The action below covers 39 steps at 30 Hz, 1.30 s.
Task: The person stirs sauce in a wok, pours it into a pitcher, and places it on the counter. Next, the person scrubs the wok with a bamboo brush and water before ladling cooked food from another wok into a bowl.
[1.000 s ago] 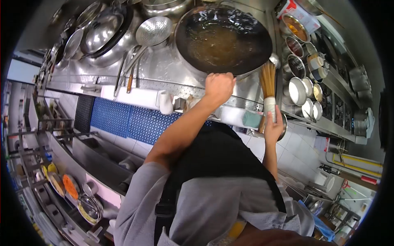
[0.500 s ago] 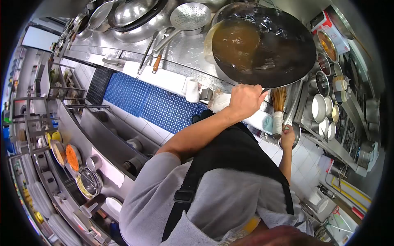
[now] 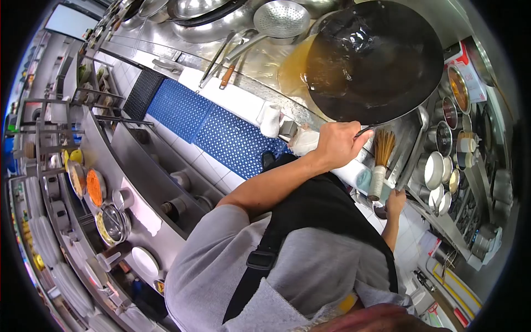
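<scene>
My left hand (image 3: 338,145) is closed around the handle of a large black wok (image 3: 387,66), near its front rim. The wok tilts to the left, and brown liquid (image 3: 294,69) runs over that side onto the steel cooktop. A thin layer still glistens inside. Lower right, my right hand (image 3: 396,203) is closed on the end of a long metal handle (image 3: 410,160), which appears to be a ladle's; its rounded end lies beside the wok's right rim. Between my hands lies a bamboo wok brush (image 3: 381,160) with a white-wrapped grip.
A perforated strainer (image 3: 282,20) rests left of the wok, near a wooden-handled tool (image 3: 227,76). Metal seasoning bowls (image 3: 444,137) line the right side. A white folded cloth (image 3: 270,119) sits on the front ledge. Blue matting (image 3: 221,133) covers part of the floor.
The wok has tipped further left, and its brown liquid has spilled out over the cooktop. My left hand stays on the handle. The long metal handle by my right hand has swung rightward.
</scene>
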Each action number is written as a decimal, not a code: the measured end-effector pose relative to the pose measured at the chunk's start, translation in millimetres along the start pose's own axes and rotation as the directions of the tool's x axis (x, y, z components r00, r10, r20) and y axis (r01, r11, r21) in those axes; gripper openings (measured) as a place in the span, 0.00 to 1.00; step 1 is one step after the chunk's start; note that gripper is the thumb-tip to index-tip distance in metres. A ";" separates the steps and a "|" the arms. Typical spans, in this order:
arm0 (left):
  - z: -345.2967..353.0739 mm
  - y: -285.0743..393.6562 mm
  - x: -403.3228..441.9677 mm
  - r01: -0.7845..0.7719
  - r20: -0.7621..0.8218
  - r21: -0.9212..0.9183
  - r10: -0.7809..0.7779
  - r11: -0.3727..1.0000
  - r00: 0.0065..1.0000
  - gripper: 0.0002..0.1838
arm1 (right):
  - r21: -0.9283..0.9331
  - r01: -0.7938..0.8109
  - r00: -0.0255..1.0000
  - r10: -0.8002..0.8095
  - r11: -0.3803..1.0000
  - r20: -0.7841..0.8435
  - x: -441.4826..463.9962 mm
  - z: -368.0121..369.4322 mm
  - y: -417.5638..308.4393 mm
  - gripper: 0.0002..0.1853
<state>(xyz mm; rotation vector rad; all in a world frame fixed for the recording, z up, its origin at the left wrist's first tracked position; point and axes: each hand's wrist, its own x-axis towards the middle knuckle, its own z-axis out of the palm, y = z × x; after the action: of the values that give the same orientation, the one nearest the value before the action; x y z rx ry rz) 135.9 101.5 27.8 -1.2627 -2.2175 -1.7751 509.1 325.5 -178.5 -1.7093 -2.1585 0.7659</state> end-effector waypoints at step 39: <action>92.3 -111.8 91.2 -0.256 0.675 0.339 -0.045 0.905 0.736 0.19 | 0.435 0.271 0.766 -0.466 0.858 0.443 247.0 154.0 -652.0 0.09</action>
<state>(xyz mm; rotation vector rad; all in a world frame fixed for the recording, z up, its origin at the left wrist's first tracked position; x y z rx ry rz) 48.6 227.1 -49.3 -2.0864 -2.5579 -0.7575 -164.1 424.3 37.9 -0.8932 -2.3962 1.5330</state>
